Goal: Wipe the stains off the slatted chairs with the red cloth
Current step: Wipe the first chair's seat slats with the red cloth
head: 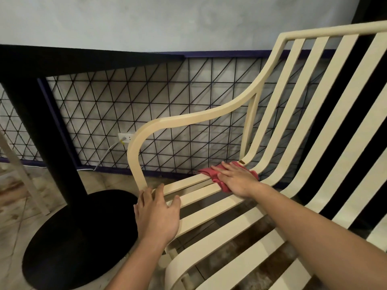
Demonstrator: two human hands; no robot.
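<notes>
While left hand rests flat on chair, red cloth under flat right hand.

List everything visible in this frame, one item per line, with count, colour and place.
slatted chair: one, cream, centre to right, seat and back facing the camera
red cloth: one, red, on the seat slats by the armrest's rear post
brown mark: one, dark brown, on a slat just behind the cloth
table: one, black, left, on a round pedestal base
wire grid: one, black, against the wall behind the chair
wall socket: one, white, low behind the grid
cable: one, white, running from the socket to the floor
pale frame piece: one, cream, far left edge
floor: tiled, beige, bottom left
left hand: one, resting on the front seat slats at the armrest's foot
right hand: one, pressing flat on the cloth
</notes>
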